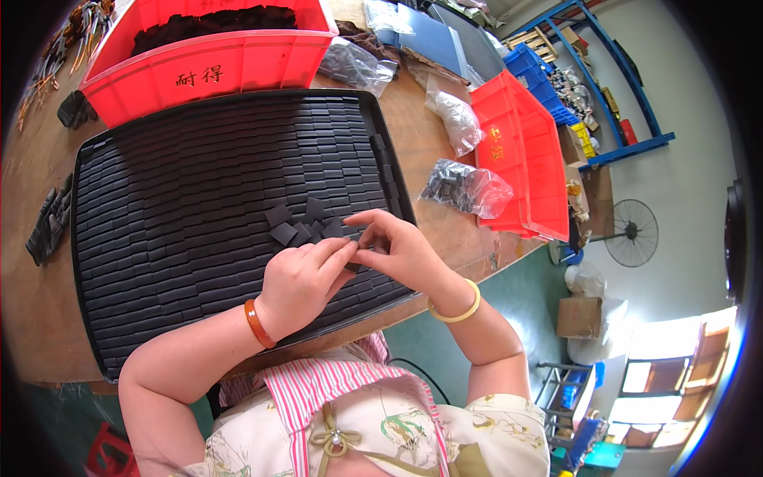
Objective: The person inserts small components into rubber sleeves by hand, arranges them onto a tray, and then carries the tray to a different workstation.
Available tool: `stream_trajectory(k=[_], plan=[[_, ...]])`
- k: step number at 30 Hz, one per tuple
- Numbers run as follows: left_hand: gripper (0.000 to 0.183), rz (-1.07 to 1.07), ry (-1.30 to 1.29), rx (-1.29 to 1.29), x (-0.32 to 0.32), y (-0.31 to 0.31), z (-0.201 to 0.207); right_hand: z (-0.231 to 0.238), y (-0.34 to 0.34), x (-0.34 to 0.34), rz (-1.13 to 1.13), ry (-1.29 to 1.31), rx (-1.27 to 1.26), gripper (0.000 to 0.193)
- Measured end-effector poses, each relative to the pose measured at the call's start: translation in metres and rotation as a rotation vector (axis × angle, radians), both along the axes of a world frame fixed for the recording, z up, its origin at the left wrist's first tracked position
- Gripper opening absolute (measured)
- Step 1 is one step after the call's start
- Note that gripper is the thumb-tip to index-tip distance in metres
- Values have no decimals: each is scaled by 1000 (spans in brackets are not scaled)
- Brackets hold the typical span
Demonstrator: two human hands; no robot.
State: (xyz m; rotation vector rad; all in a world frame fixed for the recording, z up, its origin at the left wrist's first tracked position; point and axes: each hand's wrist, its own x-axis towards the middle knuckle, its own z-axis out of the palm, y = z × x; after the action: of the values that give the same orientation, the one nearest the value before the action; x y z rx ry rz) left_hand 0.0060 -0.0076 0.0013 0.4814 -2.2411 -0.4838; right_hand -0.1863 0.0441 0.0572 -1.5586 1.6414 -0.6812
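My left hand (pixel 306 278) and my right hand (pixel 397 250) meet above the near right part of a large black tray (pixel 94 350). Fingers and thumbs of both are closed together around a small black piece (pixel 352 268), of which only a bit shows below the fingertips. Just beyond my left hand, several loose flat black squares (pixel 278 215) lie in a heap on the tray's contents. Rows of flat black pieces (pixel 191 230), packed edge to edge, fill the tray.
Beyond the tray stands a red bin (pixel 159 83) holding a dark mass of pieces. Another red bin (pixel 520 159) is at the right, beside a clear bag of dark pieces (pixel 453 184). Dark gloves (pixel 49 222) lie left of the tray on the brown table (pixel 40 318).
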Motion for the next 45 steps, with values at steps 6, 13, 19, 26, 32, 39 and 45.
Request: stream_trajectory(k=[6,13,19,26,32,39,45], plan=[[24,-9,22,134,0,1,4,-4,1,-2,-51,-276,110,36],[26,6,87,576,-1,-2,6,-13,8,-24,-330,-1162,256,26],[31,-55,132,663,0,-5,-1,-3,12,-16,-304,-925,290,26],[30,-90,141,748,-1,-1,5,4,13,-9,-305,-672,231,20],[34,-120,206,728,-1,-3,1,-15,22,-18,-253,-931,414,23],[31,-151,233,716,-1,-1,4,-25,27,4,-221,-1035,518,46],[27,-142,305,615,-1,-2,-8,-21,28,9,-261,-1027,472,43]])
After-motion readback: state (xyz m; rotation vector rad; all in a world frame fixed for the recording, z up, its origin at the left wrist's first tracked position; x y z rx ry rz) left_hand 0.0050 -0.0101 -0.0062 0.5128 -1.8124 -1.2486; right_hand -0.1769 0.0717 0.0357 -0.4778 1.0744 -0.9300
